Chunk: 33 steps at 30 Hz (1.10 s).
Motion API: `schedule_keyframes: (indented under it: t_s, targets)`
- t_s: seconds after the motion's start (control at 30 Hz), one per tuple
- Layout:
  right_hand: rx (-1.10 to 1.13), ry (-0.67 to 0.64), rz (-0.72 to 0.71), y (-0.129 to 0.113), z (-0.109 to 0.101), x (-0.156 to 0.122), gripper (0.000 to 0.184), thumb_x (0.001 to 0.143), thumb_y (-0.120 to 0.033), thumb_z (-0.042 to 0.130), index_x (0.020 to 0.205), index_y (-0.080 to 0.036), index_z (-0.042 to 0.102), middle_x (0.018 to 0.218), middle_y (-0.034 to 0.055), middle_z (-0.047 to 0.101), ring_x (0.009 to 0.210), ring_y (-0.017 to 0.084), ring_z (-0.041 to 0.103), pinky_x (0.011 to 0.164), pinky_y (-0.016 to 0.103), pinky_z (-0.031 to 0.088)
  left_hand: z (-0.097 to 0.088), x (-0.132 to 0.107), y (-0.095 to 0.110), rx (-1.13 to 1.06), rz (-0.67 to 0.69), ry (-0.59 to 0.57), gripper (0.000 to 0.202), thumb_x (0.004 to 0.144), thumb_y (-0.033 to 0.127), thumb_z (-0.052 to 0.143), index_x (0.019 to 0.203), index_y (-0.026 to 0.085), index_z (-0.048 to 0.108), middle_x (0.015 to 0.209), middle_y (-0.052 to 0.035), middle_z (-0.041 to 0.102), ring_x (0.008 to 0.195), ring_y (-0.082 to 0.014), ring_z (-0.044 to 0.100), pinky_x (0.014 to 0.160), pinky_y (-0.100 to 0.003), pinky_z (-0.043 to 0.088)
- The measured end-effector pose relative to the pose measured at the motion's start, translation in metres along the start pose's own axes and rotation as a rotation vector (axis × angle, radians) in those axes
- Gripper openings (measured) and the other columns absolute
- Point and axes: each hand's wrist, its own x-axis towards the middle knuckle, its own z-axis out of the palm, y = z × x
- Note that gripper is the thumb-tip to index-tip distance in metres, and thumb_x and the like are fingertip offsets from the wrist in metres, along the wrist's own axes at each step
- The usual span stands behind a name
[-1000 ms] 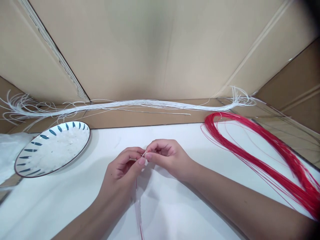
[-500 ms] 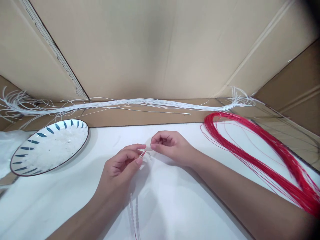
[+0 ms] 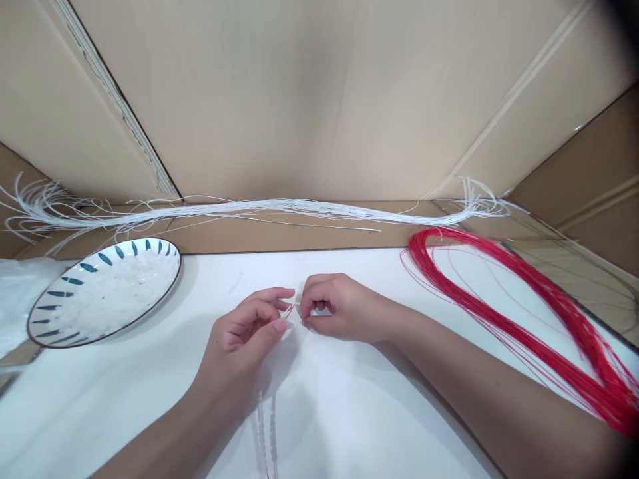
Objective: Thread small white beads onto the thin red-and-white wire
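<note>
My left hand pinches thin cord ends, red and white, between thumb and fingers; the red cord pokes out past the fingertips. A strand of small clear beads hangs below this hand toward the near edge, with a shadow beside it. Close on the right, my right hand is closed with its fingertips pressed together, facing the left fingertips. What it pinches is too small to make out.
A white oval plate with blue strokes holds small clear pieces at left, by a plastic bag. White cords lie along the cardboard wall. A red cord bundle lies right on the white table.
My right hand has turned and dropped slightly, its fingers curling closer together. The bead tail seen between the hands earlier no longer shows. My left hand keeps its pinch nearly in place.
</note>
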Motion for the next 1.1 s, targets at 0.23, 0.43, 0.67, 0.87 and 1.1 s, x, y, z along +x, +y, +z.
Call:
schedule_keyframes:
  t_s: [0.23,0.43,0.67,0.87,1.1]
  targets:
    - [0.787,0.122,0.159,-0.006,0.008,0.003,0.015,0.078,-0.022,0.08,0.077,-0.017,0.067,0.072,-0.0004,0.065,0.065,0.012,0.056,0.062,0.026,0.045,0.002,0.001,0.001,-0.078,0.016,0.011,0.021,0.081,0.03,0.076,0.062,0.023,0.072,0.132,-0.0077,0.067,0.133,-0.0328,0.053,0.109,-0.046,0.041]
    - [1.263,0.083,0.132,-0.015,0.025,0.004,0.014,0.077,-0.019,0.087,0.08,-0.015,0.073,0.071,-0.0003,0.071,0.063,0.007,0.064,0.061,0.019,0.051,0.0,0.0,0.0,-0.152,-0.005,-0.077,0.022,0.079,0.023,0.076,0.058,0.022,0.069,0.137,-0.0054,0.066,0.125,-0.0328,0.06,0.104,-0.047,0.047]
    - [1.372,0.006,0.168,-0.016,0.024,0.001,0.011,0.081,-0.021,0.086,0.088,-0.014,0.08,0.082,0.0023,0.077,0.071,0.007,0.072,0.069,0.016,0.058,-0.002,0.0,0.002,-0.195,-0.013,-0.141,0.022,0.078,0.02,0.073,0.057,0.022,0.067,0.128,-0.0034,0.068,0.112,-0.0251,0.064,0.094,-0.036,0.052]
    - [1.357,0.002,0.198,-0.014,0.025,0.002,0.011,0.081,-0.021,0.086,0.085,-0.015,0.078,0.075,0.0011,0.075,0.068,0.008,0.071,0.065,0.017,0.058,-0.002,-0.001,0.003,-0.121,0.002,-0.11,0.02,0.078,0.022,0.073,0.058,0.023,0.068,0.125,-0.0045,0.067,0.12,-0.028,0.058,0.093,-0.036,0.051]
    - [1.343,0.008,0.165,-0.014,0.026,0.002,0.011,0.08,-0.02,0.087,0.084,-0.015,0.078,0.075,0.0013,0.075,0.066,0.008,0.069,0.063,0.018,0.056,0.0,-0.003,0.005,-0.129,0.016,-0.107,0.022,0.078,0.02,0.071,0.057,0.021,0.066,0.125,-0.0068,0.068,0.104,-0.0273,0.066,0.09,-0.04,0.052]
